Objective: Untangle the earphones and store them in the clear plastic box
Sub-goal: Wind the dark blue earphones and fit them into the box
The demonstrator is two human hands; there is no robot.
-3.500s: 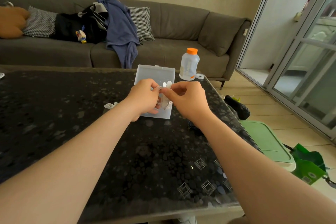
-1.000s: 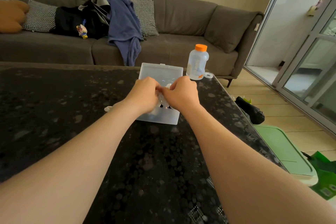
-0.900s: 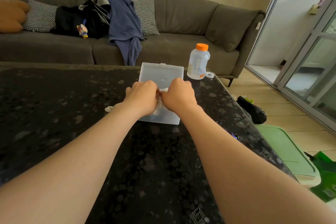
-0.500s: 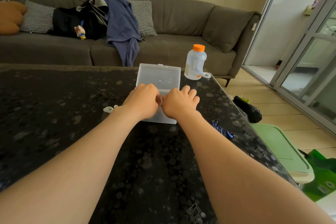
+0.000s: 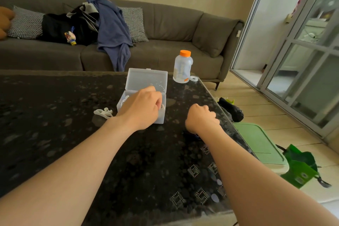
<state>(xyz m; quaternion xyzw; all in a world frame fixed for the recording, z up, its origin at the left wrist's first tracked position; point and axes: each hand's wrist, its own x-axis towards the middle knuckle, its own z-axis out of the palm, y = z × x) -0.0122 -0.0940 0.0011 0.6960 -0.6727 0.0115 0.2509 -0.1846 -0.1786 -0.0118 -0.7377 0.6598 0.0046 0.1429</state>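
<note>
On the dark desk (image 5: 77, 139) the right grip (image 5: 201, 118) rests clenched beside the box (image 5: 161, 118), with nothing showing in it. The left grip (image 5: 141, 108) reaches down into the box, fingers curled onto the earphones (image 5: 162, 106); I cannot tell whether it pinches them or only tucks them in. The earphones look coiled and mostly inside, so untangling seems done. What looks left is settling the cord, lifting the hand out and closing the lid (image 5: 146, 79), which stands open behind.
</note>
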